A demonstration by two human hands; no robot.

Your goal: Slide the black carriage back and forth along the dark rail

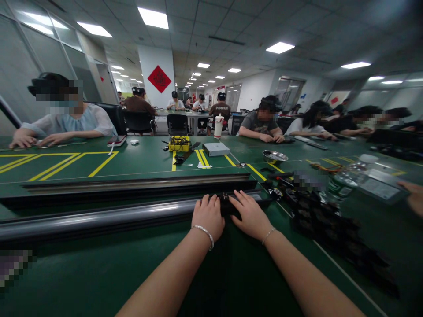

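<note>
A long rail (pixel 139 213) with a glossy grey rounded top and black edges lies across the table in front of me. Near its right end, a small black part (pixel 225 199) sits between my two hands, mostly covered by fingers. My left hand (pixel 208 219) grips this part from the left, its fingertips resting over the rail. From the other side my right hand (pixel 250 214) grips it too, with fingers bent over the rail's top. Both thumbs are hard to make out. Behind lie more long black profiles (pixel 132 186), parallel to the rail.
On the right are a heap of black parts (pixel 330 224), a water bottle (pixel 343 182) and a metal bowl (pixel 275 156). A grey box (pixel 216 149) and a yellow basket (pixel 179 144) stand farther back. Another person's hand (pixel 414 196) shows at the right edge. Several people sit around.
</note>
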